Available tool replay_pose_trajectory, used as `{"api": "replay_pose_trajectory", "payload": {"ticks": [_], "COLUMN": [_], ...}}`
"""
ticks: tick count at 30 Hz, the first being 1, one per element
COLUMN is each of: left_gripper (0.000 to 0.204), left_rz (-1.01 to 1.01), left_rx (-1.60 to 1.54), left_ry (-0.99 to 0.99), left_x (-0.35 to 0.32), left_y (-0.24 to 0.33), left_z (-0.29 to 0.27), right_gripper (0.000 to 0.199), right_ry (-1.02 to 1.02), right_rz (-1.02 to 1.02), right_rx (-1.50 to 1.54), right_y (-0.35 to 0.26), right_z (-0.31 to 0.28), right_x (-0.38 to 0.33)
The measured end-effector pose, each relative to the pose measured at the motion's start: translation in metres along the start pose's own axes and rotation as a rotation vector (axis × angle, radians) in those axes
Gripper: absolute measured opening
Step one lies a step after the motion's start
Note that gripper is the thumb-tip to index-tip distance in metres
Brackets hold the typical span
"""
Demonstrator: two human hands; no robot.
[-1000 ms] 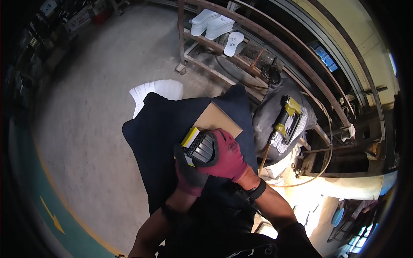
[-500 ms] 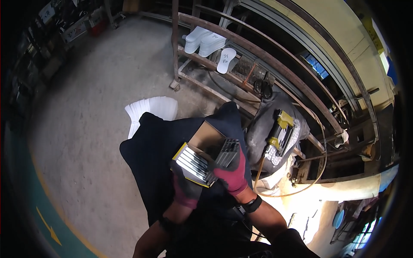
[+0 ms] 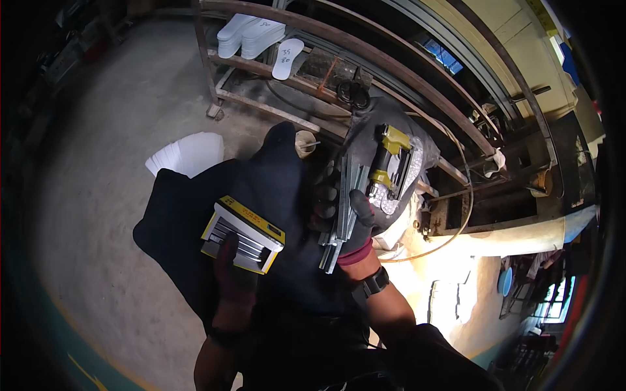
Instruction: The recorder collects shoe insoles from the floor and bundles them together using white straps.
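Note:
My left hand (image 3: 235, 274), in a dark and maroon glove, grips a small yellow-and-white box (image 3: 251, 225) of staples above my dark-clad lap. Several metal staple strips show inside it, under my thumb. To the right, my gloved right hand (image 3: 358, 228) is closed around a bundle of long grey staple strips (image 3: 347, 202), held upright with their lower ends uneven. Just beyond that hand, a yellow-and-black pneumatic stapler (image 3: 390, 159) rests on a dark covered surface (image 3: 365, 127), beside a pale bumpy pad (image 3: 412, 171).
A fan of white sheets (image 3: 186, 154) lies on the floor at the left. Insole-shaped white pieces (image 3: 261, 38) are stacked on a rusty metal rack (image 3: 313, 85) at the back. An air hose (image 3: 468, 202) loops at the right. A small cup (image 3: 304, 143) stands beyond my lap.
My right hand has drawn a bundle of staple strips away from the box, to the right. The box has turned in my left hand, its printed yellow side now showing. The view has shifted.

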State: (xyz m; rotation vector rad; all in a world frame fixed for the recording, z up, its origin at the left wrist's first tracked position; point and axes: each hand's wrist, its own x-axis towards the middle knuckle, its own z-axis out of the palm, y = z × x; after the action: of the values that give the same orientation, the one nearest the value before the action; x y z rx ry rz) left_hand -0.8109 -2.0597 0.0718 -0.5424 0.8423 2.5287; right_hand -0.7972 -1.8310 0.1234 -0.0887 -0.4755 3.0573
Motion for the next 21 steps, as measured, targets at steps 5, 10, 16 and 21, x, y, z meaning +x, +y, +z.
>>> {"api": "replay_pose_trajectory", "payload": {"ticks": [5,10,16,21], "left_gripper": [0.05,0.055,0.059,0.046], "left_rz": [-0.014,-0.041,-0.03,-0.074], "left_rx": [0.016,0.067,0.115,0.077], "left_ry": [0.07,0.053,0.093,0.113], "left_x": [-0.008,-0.006,0.0,-0.01], "left_y": [0.009,0.012,0.008,0.024], "left_z": [0.012,0.007,-0.003,0.019], "right_gripper": [0.06,0.078,0.074,0.038], "right_ry": [-0.133,-0.252,-0.089,0.237], "right_rz": [0.009,0.188,0.149,0.169], "right_rx": [0.04,0.4,0.288,0.01], "right_y": [0.003,0.01,0.021,-0.039], "right_z": [-0.012,-0.011,0.002,-0.027], "right_x": [0.0,0.003,-0.004,0.007]}}
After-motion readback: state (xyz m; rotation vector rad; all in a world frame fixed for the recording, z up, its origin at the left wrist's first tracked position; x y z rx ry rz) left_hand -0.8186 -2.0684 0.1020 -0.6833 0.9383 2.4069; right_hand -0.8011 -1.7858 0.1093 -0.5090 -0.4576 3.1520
